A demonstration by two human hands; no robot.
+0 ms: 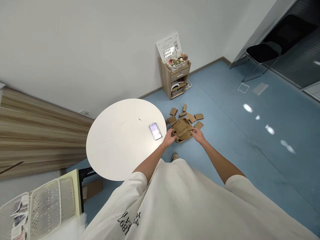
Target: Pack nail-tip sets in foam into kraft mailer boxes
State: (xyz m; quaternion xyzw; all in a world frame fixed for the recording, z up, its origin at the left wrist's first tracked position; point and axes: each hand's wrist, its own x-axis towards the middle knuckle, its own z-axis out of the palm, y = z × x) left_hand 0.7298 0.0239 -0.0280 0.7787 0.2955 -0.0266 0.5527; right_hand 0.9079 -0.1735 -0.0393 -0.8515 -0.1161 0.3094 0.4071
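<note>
Left hand (169,137) curls at one edge of the cardboard (181,126); right hand (197,135) pinches another; it lies between them.

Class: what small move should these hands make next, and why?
Perhaps the right hand should draw in the loose piece just beyond it: that piece lies nearby, outside the cardboard pile, and the left hand, at the pile's opposite side, could steady it.

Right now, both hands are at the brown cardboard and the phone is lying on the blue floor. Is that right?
Not quite: the head view shows the phone on the round white table. The left hand and right hand are indeed at the brown cardboard.
</note>
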